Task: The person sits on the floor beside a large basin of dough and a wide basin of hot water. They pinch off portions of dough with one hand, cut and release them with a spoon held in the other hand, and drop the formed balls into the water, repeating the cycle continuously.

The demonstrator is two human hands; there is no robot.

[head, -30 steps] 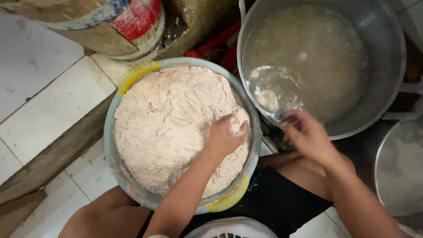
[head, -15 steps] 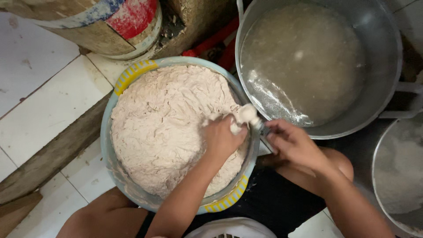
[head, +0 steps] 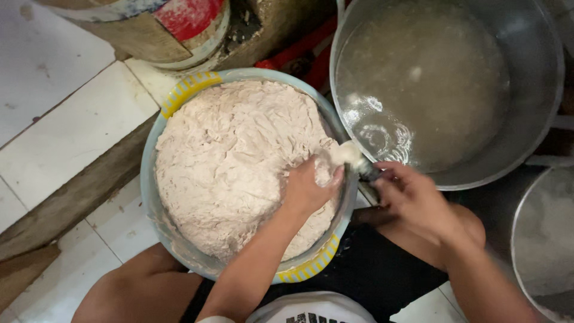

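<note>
A light blue bowl with yellow rim patches [head: 185, 90] is heaped with pale pinkish paste [head: 227, 161]. My left hand [head: 308, 190] rests on the paste at the bowl's right side, fingers closed on a handful. A small white lump [head: 345, 154] bulges out above the thumb. My right hand [head: 412, 200] is just right of the bowl's rim, closed on a spoon [head: 369, 172] whose tip touches that lump. The spoon's bowl is mostly hidden.
A big metal pot [head: 538, 90] of cloudy water stands at the upper right, against the bowl. Another metal pot [head: 538, 239] shows at the right edge. A painted drum [head: 191, 24] and a wooden plank [head: 72, 197] lie on the white tiled floor. My knees flank the bowl.
My right hand came back from over the water pot to the bowl's rim beside my left hand. My left hand squeezed a lump of paste out above its thumb.
</note>
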